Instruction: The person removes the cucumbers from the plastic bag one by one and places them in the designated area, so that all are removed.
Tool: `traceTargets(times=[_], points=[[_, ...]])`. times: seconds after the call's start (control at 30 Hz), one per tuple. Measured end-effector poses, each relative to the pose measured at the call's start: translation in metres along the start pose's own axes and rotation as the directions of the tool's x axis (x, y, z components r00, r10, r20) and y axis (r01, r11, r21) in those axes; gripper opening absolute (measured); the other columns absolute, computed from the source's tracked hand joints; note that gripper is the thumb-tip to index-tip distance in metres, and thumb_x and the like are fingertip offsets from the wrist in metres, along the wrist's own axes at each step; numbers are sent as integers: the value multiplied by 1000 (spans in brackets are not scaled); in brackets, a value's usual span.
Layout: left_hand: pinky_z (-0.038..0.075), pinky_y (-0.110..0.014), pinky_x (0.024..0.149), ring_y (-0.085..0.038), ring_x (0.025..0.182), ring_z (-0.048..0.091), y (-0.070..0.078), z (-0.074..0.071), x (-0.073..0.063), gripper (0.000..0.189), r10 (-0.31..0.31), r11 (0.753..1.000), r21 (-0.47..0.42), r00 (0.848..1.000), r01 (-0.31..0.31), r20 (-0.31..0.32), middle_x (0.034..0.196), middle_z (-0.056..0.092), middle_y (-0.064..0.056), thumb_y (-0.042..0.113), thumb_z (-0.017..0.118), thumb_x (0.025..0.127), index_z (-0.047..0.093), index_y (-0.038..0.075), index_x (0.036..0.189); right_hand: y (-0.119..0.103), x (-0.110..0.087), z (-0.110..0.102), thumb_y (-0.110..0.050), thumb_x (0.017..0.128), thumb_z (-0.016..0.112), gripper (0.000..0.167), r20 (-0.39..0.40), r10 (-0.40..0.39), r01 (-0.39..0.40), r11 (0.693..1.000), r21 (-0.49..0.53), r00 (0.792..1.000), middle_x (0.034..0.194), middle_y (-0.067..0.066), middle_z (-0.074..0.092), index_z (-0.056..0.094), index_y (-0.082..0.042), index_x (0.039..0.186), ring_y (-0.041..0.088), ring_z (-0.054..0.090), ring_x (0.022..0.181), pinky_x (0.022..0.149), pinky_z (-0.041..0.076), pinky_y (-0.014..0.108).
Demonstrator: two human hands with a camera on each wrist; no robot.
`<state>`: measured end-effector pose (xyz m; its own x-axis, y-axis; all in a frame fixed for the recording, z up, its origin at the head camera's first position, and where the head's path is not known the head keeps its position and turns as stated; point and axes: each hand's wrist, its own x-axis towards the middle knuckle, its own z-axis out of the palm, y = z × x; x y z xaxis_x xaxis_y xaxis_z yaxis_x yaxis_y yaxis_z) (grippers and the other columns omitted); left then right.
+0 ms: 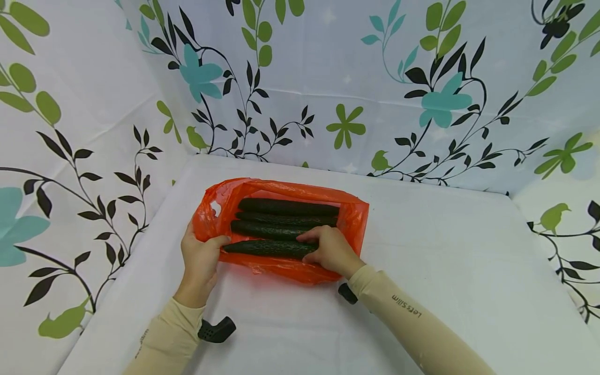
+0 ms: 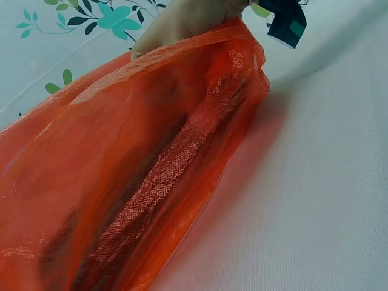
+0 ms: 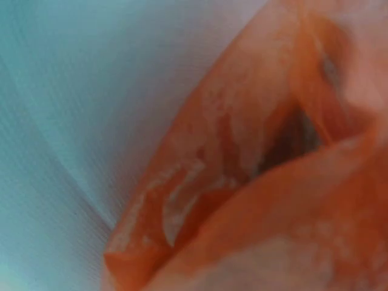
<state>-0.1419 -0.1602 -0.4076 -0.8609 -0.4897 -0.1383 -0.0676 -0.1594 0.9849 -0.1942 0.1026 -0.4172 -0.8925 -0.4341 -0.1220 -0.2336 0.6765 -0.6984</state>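
An orange-red plastic bag (image 1: pixel 358 213) lies spread on the table, its mouth facing up. Several dark green cucumbers (image 1: pixel 288 207) lie side by side inside it. My left hand (image 1: pixel 199 260) holds the bag's left edge, thumb over the rim by the nearest cucumber's (image 1: pixel 264 248) left end. Around that same cucumber's right end, the thumb and fingers of my right hand (image 1: pixel 332 251) are curled. In the left wrist view, the bag (image 2: pixel 60 163) covers part of the left hand (image 2: pixel 194 21). Blurred bag film (image 3: pixel 273 224) fills much of the right wrist view.
A white cloth covers the table (image 1: pixel 445 250). Behind it hangs a curtain (image 1: pixel 300 67) printed with leaves, flowers and birds. Black devices, one by the left wrist (image 1: pixel 216 330) and one by the right (image 1: pixel 347 293), stick out near the sleeves.
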Motion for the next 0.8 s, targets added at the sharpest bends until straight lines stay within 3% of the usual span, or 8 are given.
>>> traceTargets(times=[0.27, 0.8], points=[[54, -20, 85, -22, 122, 45, 1, 0, -2, 84, -16, 1000, 25, 1000, 16, 14, 142, 46, -9, -15, 63, 82, 33, 9, 157, 1, -3, 5, -6, 80, 85, 43, -22, -78, 76, 993, -93, 997, 124, 2, 66, 75, -15, 122, 25, 59, 119, 96, 54, 39], [53, -19, 86, -20, 121, 45, -3, 1, -4, 82, -22, 998, 59, 999, 21, 23, 141, 47, -5, -16, 62, 80, 37, 9, 154, 12, -4, 7, -5, 80, 84, 38, -55, -97, 98, 995, 27, 994, 120, 1, 70, 77, -15, 116, 25, 58, 118, 98, 52, 43]])
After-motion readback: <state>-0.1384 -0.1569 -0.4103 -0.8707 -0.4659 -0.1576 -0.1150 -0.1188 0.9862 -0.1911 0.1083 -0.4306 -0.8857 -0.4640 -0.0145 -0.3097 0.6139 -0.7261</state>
